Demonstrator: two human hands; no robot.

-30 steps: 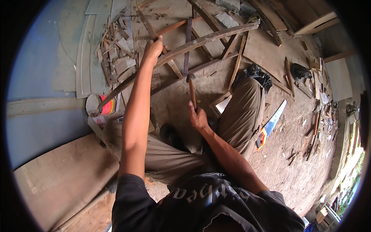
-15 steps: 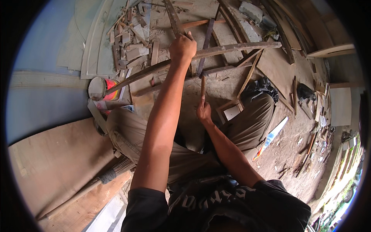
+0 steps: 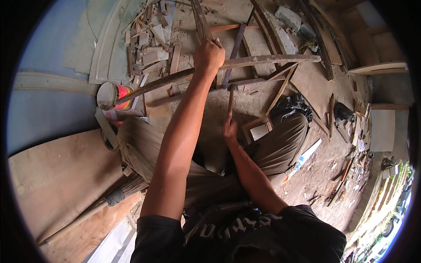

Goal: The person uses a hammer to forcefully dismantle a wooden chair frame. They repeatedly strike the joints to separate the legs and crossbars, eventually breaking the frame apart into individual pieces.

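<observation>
My left hand (image 3: 208, 56) is closed around a brown wooden bar (image 3: 200, 19) of a wooden frame. A long bar (image 3: 272, 60), bowed by the lens, crosses just below that fist. In my closed right hand (image 3: 229, 128), nearer my lap, is a hammer (image 3: 231, 103) with a wooden handle. Its dark head lies close to the lower crossbar (image 3: 252, 82), by the bottom end of a dark slat (image 3: 234, 50); whether they touch I cannot tell.
Wood offcuts (image 3: 153, 57) are heaped at the far left. A paint can (image 3: 106, 95) stands beside my left knee, with a broom (image 3: 116, 198) behind it. A handsaw (image 3: 302, 160) lies right of my right knee, and a black plastic bag (image 3: 294, 106) beyond it.
The hammer head has dropped slightly toward me from the lower crossbar. My left hand keeps its hold on the bar. The whole view has shifted a little.
</observation>
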